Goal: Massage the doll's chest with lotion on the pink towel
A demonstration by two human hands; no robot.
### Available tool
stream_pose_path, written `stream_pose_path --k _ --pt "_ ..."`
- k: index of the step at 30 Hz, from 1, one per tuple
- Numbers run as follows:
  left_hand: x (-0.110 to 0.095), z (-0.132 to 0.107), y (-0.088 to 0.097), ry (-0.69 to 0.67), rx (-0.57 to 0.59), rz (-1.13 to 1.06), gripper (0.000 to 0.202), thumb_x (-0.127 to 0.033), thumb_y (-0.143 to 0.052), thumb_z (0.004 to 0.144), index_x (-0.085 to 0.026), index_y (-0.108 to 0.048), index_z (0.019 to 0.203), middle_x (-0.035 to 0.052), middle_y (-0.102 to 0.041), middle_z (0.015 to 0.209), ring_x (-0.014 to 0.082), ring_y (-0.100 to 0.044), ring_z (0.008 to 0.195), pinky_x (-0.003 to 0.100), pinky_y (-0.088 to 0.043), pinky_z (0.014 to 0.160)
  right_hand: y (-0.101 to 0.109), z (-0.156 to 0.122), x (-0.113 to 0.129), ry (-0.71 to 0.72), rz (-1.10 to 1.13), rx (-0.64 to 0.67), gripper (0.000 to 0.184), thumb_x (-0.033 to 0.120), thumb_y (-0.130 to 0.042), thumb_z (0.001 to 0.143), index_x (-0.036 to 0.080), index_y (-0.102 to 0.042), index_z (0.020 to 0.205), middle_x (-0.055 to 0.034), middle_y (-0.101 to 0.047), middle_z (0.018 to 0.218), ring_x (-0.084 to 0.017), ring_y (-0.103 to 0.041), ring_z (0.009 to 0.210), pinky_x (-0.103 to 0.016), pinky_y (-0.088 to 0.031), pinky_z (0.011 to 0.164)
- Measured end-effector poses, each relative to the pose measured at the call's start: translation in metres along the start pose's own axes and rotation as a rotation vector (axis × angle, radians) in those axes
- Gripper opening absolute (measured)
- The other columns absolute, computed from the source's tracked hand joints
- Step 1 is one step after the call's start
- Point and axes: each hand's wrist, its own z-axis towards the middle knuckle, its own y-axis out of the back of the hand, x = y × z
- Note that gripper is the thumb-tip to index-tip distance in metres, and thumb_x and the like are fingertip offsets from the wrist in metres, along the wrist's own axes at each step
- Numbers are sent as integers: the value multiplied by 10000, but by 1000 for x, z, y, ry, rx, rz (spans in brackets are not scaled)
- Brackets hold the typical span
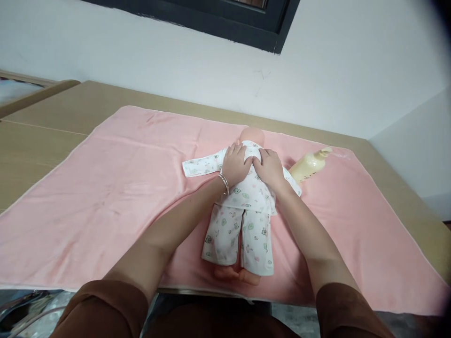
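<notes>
A baby doll [252, 180] in a white printed top and matching trousers [225, 234] lies lengthwise in front of me, its smooth head [252, 135] pointing away. Its face does not show. My left hand [235, 165] rests flat on the left side of the doll's upper body, fingers stretched toward the shoulder. On the other side my right hand [269, 166] lies the same way, and the two thumbs nearly meet in the middle. One sleeve [202, 165] reaches out to the left; the other is partly hidden by my right arm. Bare feet [248, 277] stick out below the trousers.
A pink blanket [123, 197] spreads under the doll over a wooden table [52, 141]. Just right of the doll, a pale yellow pump bottle [308, 165] lies on its side. Behind the table stands a white wall [211, 75] with a dark window frame [225, 21].
</notes>
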Motion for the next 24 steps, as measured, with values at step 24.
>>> stream_pose_path --k 24 --pt "2 -6 -2 -61 -111 -52 306 -298 -494 955 -160 -678 1157 136 -665 1295 280 -550 1259 433 -379 1155 12 -17 15 2 98 22 364 331 -406 984 191 -695 1156 -135 -683 1294 -308 -604 1226 -456 -464 1060"
